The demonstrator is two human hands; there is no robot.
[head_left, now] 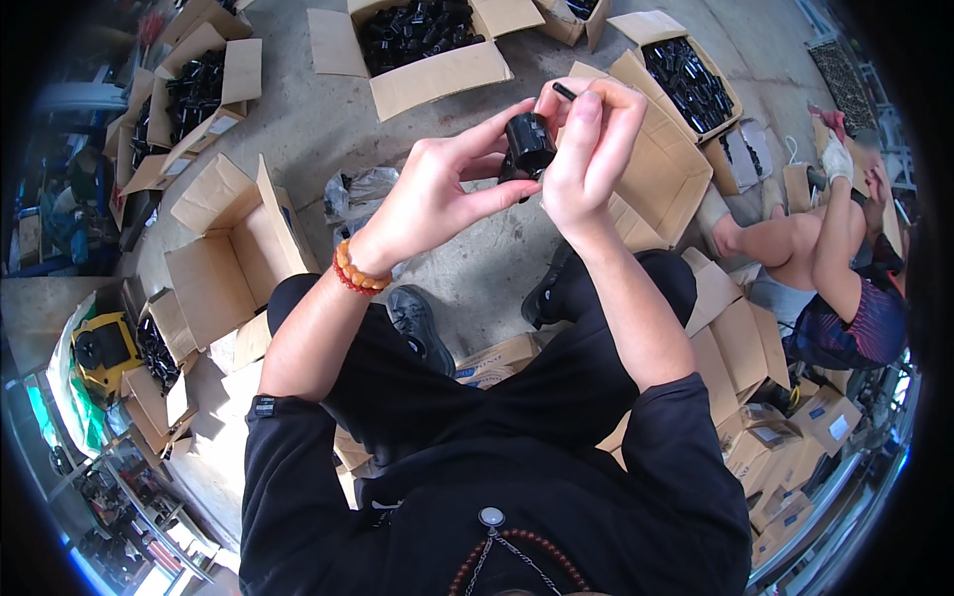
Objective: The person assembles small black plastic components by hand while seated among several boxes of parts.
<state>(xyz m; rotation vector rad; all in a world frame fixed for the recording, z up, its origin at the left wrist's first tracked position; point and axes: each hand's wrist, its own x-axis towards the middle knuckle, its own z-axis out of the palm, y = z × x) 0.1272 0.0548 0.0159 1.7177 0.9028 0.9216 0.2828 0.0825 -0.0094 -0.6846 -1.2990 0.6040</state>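
Observation:
My left hand (432, 194) grips a glossy black cylindrical part (531, 139) in front of me, with the thumb below and the fingers behind it. A smaller black piece shows at the cylinder's lower left, partly covered by my fingers. Close on the right, my right hand (586, 164) is closed, its fingers bent around a thin black rod (563, 91) whose end sticks out at the top. The rest of the rod is hidden in the fingers. Both hands are raised over the floor between my knees.
Cardboard boxes of black parts stand at the far side (442, 89), far left (241, 74) and far right (730, 94). Open boxes sit at left (204, 283) and right (676, 194). A plastic bag (358, 194) lies ahead. Another person (845, 288) sits at the right.

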